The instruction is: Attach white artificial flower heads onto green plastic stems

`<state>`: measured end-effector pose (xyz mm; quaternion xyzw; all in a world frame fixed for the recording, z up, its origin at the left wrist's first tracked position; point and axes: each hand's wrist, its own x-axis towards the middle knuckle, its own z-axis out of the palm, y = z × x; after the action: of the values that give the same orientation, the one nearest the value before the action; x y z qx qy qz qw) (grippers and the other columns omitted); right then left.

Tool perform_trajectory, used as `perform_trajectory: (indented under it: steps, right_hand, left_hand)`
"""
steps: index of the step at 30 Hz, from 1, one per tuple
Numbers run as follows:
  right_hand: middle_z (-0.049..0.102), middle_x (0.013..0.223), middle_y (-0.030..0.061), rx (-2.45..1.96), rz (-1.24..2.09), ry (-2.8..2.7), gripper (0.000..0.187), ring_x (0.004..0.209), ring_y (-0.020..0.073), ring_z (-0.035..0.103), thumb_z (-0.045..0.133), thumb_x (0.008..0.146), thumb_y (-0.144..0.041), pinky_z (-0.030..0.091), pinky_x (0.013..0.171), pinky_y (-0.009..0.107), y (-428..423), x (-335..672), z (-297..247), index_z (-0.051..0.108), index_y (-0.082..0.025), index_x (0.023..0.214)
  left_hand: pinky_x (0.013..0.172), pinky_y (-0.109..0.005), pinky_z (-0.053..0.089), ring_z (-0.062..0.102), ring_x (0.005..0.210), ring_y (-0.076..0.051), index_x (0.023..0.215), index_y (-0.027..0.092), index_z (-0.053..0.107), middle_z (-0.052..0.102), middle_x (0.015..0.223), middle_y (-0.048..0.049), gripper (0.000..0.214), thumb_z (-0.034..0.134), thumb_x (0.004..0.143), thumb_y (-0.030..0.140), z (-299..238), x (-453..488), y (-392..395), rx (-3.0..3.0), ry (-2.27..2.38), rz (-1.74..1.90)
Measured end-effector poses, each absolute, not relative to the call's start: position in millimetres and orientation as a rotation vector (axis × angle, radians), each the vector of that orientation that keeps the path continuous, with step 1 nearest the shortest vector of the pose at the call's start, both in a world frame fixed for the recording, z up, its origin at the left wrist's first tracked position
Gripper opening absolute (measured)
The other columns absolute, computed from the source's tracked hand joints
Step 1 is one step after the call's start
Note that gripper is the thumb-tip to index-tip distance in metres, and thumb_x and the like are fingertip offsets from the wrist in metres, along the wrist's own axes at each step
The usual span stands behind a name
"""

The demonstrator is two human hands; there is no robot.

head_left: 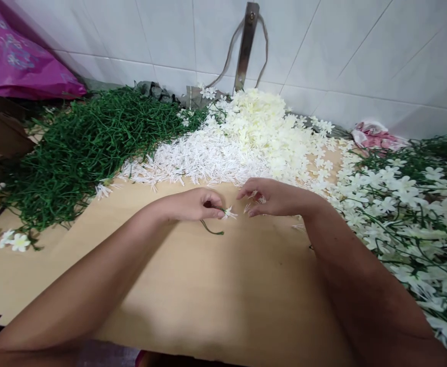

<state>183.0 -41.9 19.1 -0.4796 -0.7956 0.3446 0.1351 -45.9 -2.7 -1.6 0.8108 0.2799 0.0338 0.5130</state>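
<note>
My left hand (194, 205) is closed on a thin green plastic stem (211, 230) with a small white flower piece (230, 213) at its tip. Its end curls down onto the wooden table (192, 290). My right hand (272, 197) is curled just to the right of that tip, fingers pinched around several small white flower pieces (251, 206). Both hands rest on the table in front of a heap of white star-shaped pieces (200, 158) and a heap of cream petals (261, 127).
A big pile of green stems (81, 148) lies at the left. Finished stems with white flowers (410, 214) lie piled at the right. A few finished flowers (5, 239) sit at the left edge. A pink bag (17, 61) and a tiled wall stand behind.
</note>
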Motion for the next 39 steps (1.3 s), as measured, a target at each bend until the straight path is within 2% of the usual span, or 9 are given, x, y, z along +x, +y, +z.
perform_trajectory:
  steps: [3, 6, 10, 13, 17, 22, 27, 33, 39]
  right_hand:
    - [0.058, 0.087, 0.0059, -1.41, 0.789, -2.466, 0.013, 0.079, 0.0157, 0.055, 0.062, 0.067, -0.006, 0.044, 0.072, 0.029, -40.0, 181.9, 8.8, 0.064, -0.016, 0.075]
    - [0.057, 0.08, 0.0048, -1.449, 0.723, -2.422, 0.013, 0.072, 0.013, 0.052, 0.056, 0.068, -0.003, 0.041, 0.066, 0.026, -35.0, 178.7, 0.2, 0.058, -0.015, 0.063]
    - [0.057, 0.072, 0.001, -1.417, 0.773, -2.163, 0.011, 0.065, 0.0108, 0.049, 0.053, 0.073, -0.007, 0.036, 0.06, 0.025, -30.3, 181.6, -0.2, 0.054, -0.017, 0.068]
    - [0.054, 0.067, -0.0015, -1.358, 0.799, -1.919, 0.008, 0.061, 0.0091, 0.046, 0.054, 0.076, -0.012, 0.035, 0.058, 0.025, -27.3, 186.0, 2.4, 0.051, -0.017, 0.071]
    - [0.051, 0.064, -0.003, -1.289, 0.859, -1.684, 0.007, 0.058, 0.0081, 0.045, 0.057, 0.075, -0.013, 0.035, 0.056, 0.025, -22.1, 189.8, 2.2, 0.051, -0.017, 0.073]
    - [0.049, 0.063, -0.0037, -1.253, 0.81, -1.522, 0.008, 0.057, 0.008, 0.044, 0.057, 0.073, -0.012, 0.035, 0.055, 0.024, -17.8, 192.4, -0.5, 0.052, -0.017, 0.075]
    - [0.047, 0.057, -0.0057, -1.291, 0.756, -1.406, 0.011, 0.05, 0.0064, 0.038, 0.054, 0.073, -0.008, 0.03, 0.05, 0.023, -15.6, 195.4, -1.2, 0.051, -0.018, 0.075]
    - [0.042, 0.053, -0.0081, -1.259, 0.754, -1.384, 0.011, 0.043, 0.0046, 0.03, 0.051, 0.076, -0.008, 0.025, 0.044, 0.022, -12.2, 195.1, -6.2, 0.053, -0.018, 0.08]
    - [0.046, 0.056, -0.0065, -1.203, 0.741, -1.359, 0.011, 0.048, 0.0054, 0.037, 0.051, 0.076, -0.008, 0.031, 0.049, 0.021, -11.7, 191.5, -10.9, 0.055, -0.018, 0.078]
  left_hand:
    - [0.054, -0.02, 0.032, 0.042, 0.058, -0.01, 0.074, 0.017, 0.061, 0.051, 0.065, 0.0022, 0.02, 0.057, 0.077, 0.037, 6.6, -51.8, 1.1, 2.039, 0.762, 0.02]
    - [0.055, -0.02, 0.031, 0.042, 0.058, -0.01, 0.073, 0.018, 0.064, 0.052, 0.064, 0.0025, 0.023, 0.053, 0.08, 0.037, 13.9, -54.3, 5.5, 2.099, 0.909, 0.062]
    - [0.061, -0.02, 0.036, 0.052, 0.064, -0.013, 0.071, 0.019, 0.07, 0.064, 0.07, -0.0005, 0.023, 0.058, 0.076, 0.038, 23.3, -53.3, 6.6, 1.996, 0.865, -0.088]
    - [0.06, -0.021, 0.035, 0.053, 0.063, -0.013, 0.07, 0.021, 0.071, 0.065, 0.068, 0.0001, 0.017, 0.061, 0.073, 0.034, 30.7, -48.9, 4.7, 2.051, 0.824, -0.228]
    - [0.062, -0.023, 0.035, 0.053, 0.066, -0.014, 0.077, 0.022, 0.071, 0.066, 0.073, 0.0001, 0.015, 0.062, 0.072, 0.033, 43.6, -28.4, 13.7, 2.21, 0.968, 0.073]
    - [0.069, -0.028, 0.034, 0.05, 0.07, -0.017, 0.079, 0.019, 0.069, 0.063, 0.077, -0.0048, 0.013, 0.062, 0.073, 0.028, 41.1, 26.5, 57.7, 2.265, 1.314, 0.688]
    - [0.071, -0.031, 0.035, 0.051, 0.077, -0.021, 0.075, 0.018, 0.063, 0.06, 0.085, -0.0091, 0.012, 0.062, 0.072, 0.029, 11.6, 69.3, 97.4, 2.3, 1.472, 0.711]
    - [0.067, -0.03, 0.037, 0.052, 0.067, -0.016, 0.069, 0.018, 0.054, 0.056, 0.068, -0.0022, 0.006, 0.058, 0.072, 0.02, 13.1, 72.5, 101.4, 2.05, 1.389, 0.921]
    - [0.054, -0.021, 0.034, 0.051, 0.055, -0.008, 0.07, 0.015, 0.05, 0.051, 0.06, 0.0038, 0.012, 0.06, 0.07, 0.009, 32.1, 50.9, 71.0, 1.499, 1.073, 0.976]
